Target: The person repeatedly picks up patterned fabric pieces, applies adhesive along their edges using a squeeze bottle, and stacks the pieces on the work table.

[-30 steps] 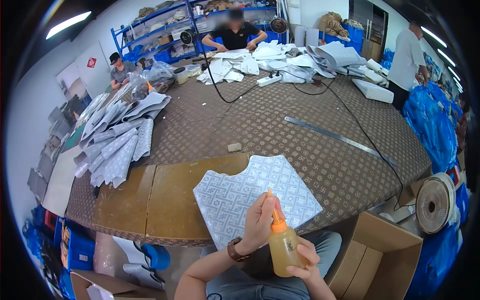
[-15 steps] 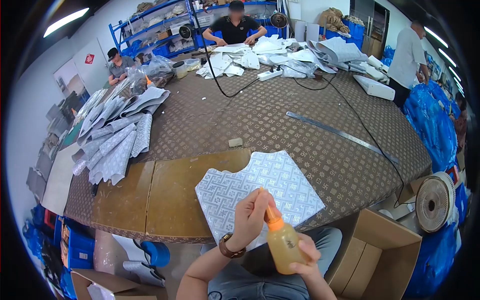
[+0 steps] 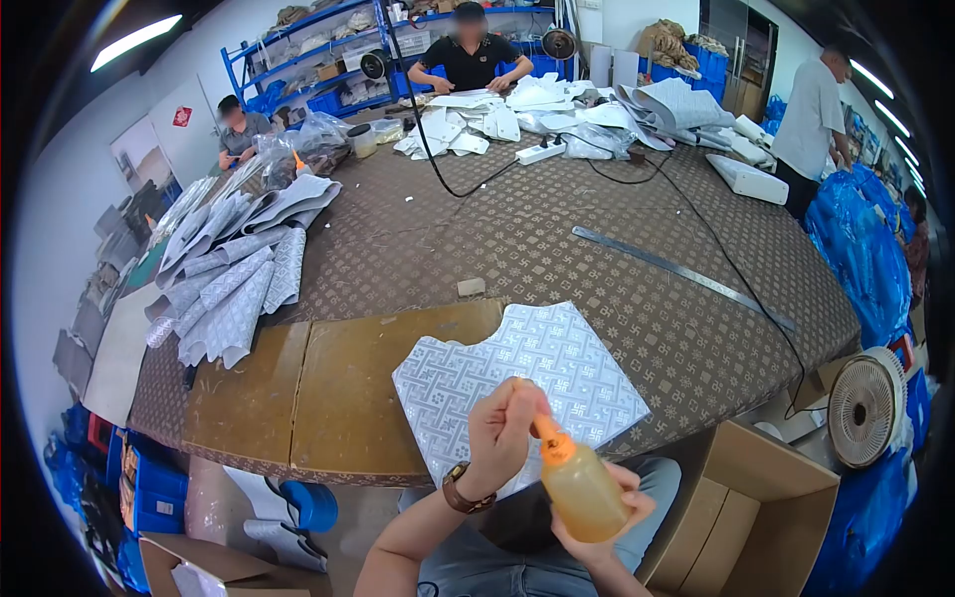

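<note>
A squeeze bottle [image 3: 587, 499] with yellowish liquid and an orange nozzle [image 3: 549, 434] is tilted in front of me, nozzle toward the upper left. My right hand [image 3: 629, 505] is closed around the bottle's body. My left hand [image 3: 497, 430], with a brown-strapped watch on its wrist, is closed at the tip of the nozzle; its fingers hide that tip. Beneath the hands lies a grey patterned sheet [image 3: 582, 363] with a curved notch in its far edge. It rests at the table's front edge and overhangs toward my lap.
The table [image 3: 448, 239] has a patterned brown cover and a brown board [image 3: 378, 398]. A small block [image 3: 471, 288], a steel ruler [image 3: 676, 274] and a pile of grey pieces [image 3: 234, 289] lie on it. A cardboard box [image 3: 766, 497] and fan [image 3: 865, 408] stand right. Other people are around.
The bottle's body has swung to the right with my right hand, so it tilts more. My left hand has barely moved. The sheet stays in place.
</note>
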The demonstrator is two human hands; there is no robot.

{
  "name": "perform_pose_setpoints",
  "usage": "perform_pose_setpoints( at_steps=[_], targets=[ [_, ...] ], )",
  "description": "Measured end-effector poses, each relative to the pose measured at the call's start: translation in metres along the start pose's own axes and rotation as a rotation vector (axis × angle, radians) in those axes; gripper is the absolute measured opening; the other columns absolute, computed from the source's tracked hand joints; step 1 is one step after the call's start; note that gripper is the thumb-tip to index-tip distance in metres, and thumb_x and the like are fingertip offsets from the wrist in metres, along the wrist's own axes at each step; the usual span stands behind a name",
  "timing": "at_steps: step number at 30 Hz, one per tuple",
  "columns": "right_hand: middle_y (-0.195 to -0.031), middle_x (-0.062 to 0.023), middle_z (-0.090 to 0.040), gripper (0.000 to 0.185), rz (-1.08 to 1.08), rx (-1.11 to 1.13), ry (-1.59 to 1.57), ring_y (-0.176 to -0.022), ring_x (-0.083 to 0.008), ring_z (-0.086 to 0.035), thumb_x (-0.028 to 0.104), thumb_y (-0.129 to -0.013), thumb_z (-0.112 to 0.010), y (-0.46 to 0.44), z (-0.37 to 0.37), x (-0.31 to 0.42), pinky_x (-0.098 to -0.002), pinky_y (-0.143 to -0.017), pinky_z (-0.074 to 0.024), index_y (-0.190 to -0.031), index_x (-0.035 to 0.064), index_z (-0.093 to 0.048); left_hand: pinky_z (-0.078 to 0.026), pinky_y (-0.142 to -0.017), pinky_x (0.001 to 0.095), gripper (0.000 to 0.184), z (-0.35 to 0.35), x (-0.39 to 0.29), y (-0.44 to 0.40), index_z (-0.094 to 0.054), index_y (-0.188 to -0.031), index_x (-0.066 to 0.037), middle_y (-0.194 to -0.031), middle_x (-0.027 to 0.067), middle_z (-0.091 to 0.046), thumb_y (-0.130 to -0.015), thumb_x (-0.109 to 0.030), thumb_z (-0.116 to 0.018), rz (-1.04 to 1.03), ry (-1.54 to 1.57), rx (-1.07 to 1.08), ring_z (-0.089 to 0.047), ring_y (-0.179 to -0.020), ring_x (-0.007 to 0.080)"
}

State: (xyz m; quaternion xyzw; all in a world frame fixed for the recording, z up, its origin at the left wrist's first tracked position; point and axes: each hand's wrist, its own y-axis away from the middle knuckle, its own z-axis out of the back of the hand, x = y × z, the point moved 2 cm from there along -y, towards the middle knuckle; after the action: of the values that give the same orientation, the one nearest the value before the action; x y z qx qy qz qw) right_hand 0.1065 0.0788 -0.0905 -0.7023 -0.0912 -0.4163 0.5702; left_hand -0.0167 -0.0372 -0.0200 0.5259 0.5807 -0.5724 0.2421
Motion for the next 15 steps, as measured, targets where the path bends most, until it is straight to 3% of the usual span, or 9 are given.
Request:
perform_pose_setpoints(
  at_steps=[2,5,6,9,15],
  targets=[
    [-0.118,-0.0189,-0.039,0.084,0.027,0.015,-0.016,-0.108,-0.0280,-0.050,0.008,-0.061,-0.082,0.003,-0.003,0.003,-0.0399,-0.090,-0.0430,-0.116,0.0160,-0.020,-0.046,-0.054,0.0198,0.034,0.005,0.004,0.000,-0.061,-0.083,0.001,-0.072,0.0038,-0.062,-0.100,-0.018,-0.040,-0.051,-0.024,0.021,-0.058,-0.065,0.0072],
    [-0.117,-0.0185,-0.039,0.084,0.002,-0.005,0.015,-0.107,-0.0278,-0.050,0.008,-0.061,-0.082,0.002,-0.006,0.011,-0.0396,-0.089,-0.0434,-0.116,0.0159,-0.020,-0.045,-0.054,0.0187,0.031,0.005,0.007,-0.007,-0.060,-0.081,0.001,-0.072,0.0033,-0.062,-0.099,-0.017,-0.042,0.050,0.332,0.077,-0.056,-0.063,0.0053],
    [-0.117,-0.0185,-0.039,0.084,0.003,-0.009,0.017,-0.107,-0.0278,-0.050,0.008,-0.061,-0.082,0.000,-0.005,0.010,-0.0396,-0.089,-0.0434,-0.116,0.0159,-0.020,-0.045,-0.054,0.0187,0.031,-0.002,0.001,-0.006,-0.060,-0.081,0.001,-0.072,0.0033,-0.062,-0.099,-0.017,-0.042,0.050,0.332,0.082,-0.056,-0.063,0.0053],
    [-0.116,-0.0181,-0.039,0.084,0.020,-0.087,0.058,-0.105,-0.0276,-0.051,0.009,-0.062,-0.083,-0.005,-0.002,0.008,-0.0386,-0.087,-0.0456,-0.117,0.0161,-0.020,-0.039,-0.049,0.0215,0.041,-0.026,-0.024,0.003,-0.054,-0.071,-0.001,-0.066,0.0040,-0.058,-0.102,-0.021,-0.036,0.062,-0.072,-0.059,-0.052,-0.054,0.0081],
    [-0.118,-0.0183,-0.039,0.081,0.139,-0.006,0.102,-0.103,-0.0276,-0.053,0.011,-0.064,-0.081,0.001,-0.004,0.009,-0.0370,-0.084,-0.0486,-0.117,0.0162,-0.020,-0.042,-0.052,0.0209,0.038,0.007,0.001,-0.002,-0.060,-0.084,0.003,-0.068,0.0043,-0.059,-0.101,-0.022,-0.037,0.016,0.044,0.045,-0.055,-0.056,0.0091]
  ],
)
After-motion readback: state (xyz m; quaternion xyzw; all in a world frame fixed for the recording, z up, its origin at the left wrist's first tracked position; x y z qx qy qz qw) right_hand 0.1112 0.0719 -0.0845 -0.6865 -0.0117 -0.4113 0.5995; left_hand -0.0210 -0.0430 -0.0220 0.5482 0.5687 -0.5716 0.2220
